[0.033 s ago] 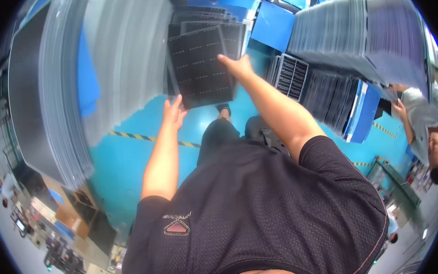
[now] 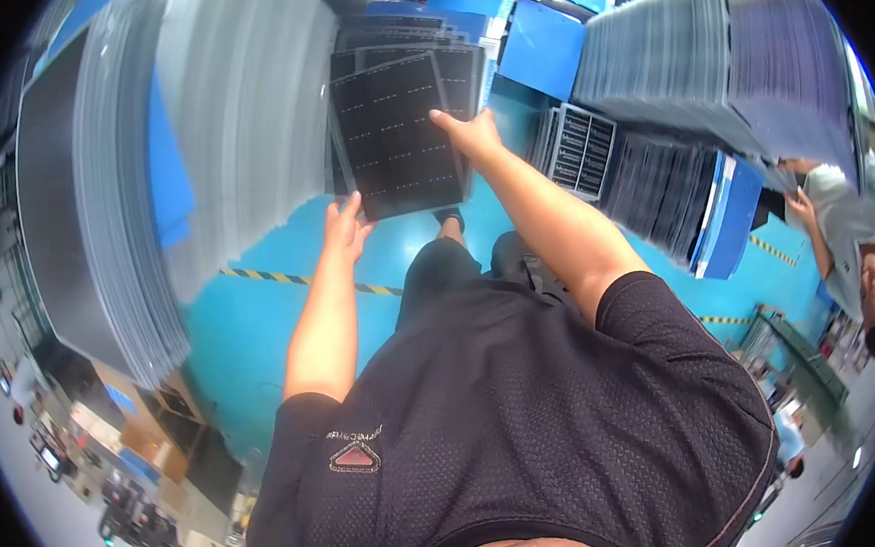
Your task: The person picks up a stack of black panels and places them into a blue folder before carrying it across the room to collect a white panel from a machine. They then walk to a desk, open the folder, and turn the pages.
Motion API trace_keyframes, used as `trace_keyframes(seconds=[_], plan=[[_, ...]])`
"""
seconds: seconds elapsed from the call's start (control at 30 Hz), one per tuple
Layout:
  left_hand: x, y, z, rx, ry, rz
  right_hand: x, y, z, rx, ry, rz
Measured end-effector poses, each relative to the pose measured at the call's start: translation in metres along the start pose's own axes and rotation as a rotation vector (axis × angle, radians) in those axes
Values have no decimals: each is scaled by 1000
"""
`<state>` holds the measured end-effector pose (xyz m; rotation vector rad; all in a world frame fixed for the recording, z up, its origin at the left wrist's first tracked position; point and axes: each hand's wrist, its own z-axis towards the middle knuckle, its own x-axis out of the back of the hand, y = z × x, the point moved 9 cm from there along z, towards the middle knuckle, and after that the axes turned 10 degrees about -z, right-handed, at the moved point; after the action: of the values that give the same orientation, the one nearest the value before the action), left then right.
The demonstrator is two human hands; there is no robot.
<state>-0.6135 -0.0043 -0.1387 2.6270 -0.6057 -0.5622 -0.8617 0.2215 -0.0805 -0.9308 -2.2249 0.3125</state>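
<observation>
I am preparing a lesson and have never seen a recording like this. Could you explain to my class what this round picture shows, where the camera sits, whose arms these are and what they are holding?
The picture comes from a wide fisheye camera worn on a person's head, looking down, so straight edges bend near the rim. The dark shirt and both bare forearms belong to the wearer. There is no machine here, just two hands. The left hand is at the lower left corner of a thin dark square sheet with fine lines, and the right hand grips its right edge. More dark sheets lie stacked just behind it. Tall grey stacks rise at the left, and more grey stacks at the right. The floor is turquoise with a striped tape line. Another person works at the far right.
</observation>
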Motion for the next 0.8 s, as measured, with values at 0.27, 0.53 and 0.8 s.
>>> trace_keyframes(seconds=[0.27, 0.53, 0.8], plan=[[0, 17, 20, 94, 209, 122, 16, -8, -4, 65, 43, -159], [6, -52, -10, 219, 154, -396, 106, -90, 55, 446, 256, -491], [-74, -59, 11, 116, -49, -691, -19, -246, 98, 887, -134, -793]])
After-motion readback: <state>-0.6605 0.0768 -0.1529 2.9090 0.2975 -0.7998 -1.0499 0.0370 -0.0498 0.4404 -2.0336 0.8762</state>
